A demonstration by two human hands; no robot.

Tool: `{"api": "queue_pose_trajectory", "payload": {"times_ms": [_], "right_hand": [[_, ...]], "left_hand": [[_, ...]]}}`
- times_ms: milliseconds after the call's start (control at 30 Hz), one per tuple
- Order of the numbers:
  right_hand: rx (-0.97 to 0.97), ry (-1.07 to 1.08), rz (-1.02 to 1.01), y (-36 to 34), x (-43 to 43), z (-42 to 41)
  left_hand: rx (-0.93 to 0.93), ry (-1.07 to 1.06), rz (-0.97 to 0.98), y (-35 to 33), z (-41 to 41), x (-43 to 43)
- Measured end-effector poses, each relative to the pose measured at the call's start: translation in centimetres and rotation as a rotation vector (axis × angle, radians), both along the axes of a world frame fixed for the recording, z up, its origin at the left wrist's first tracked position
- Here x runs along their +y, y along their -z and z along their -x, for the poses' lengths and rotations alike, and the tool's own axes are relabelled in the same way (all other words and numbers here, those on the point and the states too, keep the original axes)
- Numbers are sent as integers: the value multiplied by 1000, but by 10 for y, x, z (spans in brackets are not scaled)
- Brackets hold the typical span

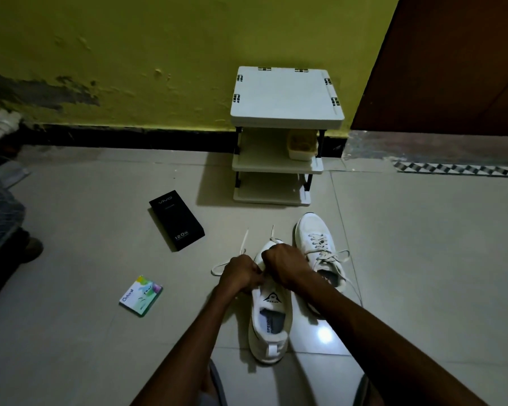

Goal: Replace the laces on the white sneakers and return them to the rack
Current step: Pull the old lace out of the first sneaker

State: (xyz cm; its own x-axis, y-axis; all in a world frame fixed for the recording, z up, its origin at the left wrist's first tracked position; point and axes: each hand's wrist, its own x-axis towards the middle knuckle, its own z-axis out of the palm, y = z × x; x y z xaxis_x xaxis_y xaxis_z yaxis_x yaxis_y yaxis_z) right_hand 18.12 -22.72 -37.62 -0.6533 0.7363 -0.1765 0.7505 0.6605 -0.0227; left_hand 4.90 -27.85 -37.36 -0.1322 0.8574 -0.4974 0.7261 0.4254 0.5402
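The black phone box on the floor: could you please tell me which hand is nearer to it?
Left. The left hand grips the lace at the near sneaker, right of the black phone box; the right hand is farther right, over the same sneaker.

Two bare hands and forearms, seen from above

The left hand (pixel 241 273) and right hand (pixel 285 265) are shown uncovered, and the left forearm (pixel 194 332) and right forearm (pixel 364 323) are likewise bare. Below the hands, between the forearms, an edge of grey cloth (pixel 217 382) is glimpsed; the garment cannot be told.
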Motion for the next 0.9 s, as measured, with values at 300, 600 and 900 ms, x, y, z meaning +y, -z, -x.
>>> {"api": "queue_pose_trajectory", "payload": {"times_ms": [300, 600, 900], "right_hand": [[815, 964, -42, -18, 21, -20], [574, 462, 364, 8, -1, -10], [-74, -18, -78, 3, -11, 4]], "left_hand": [[64, 26, 5, -5, -1, -5], [-5, -45, 14, -4, 0, -3], [-24, -30, 47, -7, 1, -6]]}}
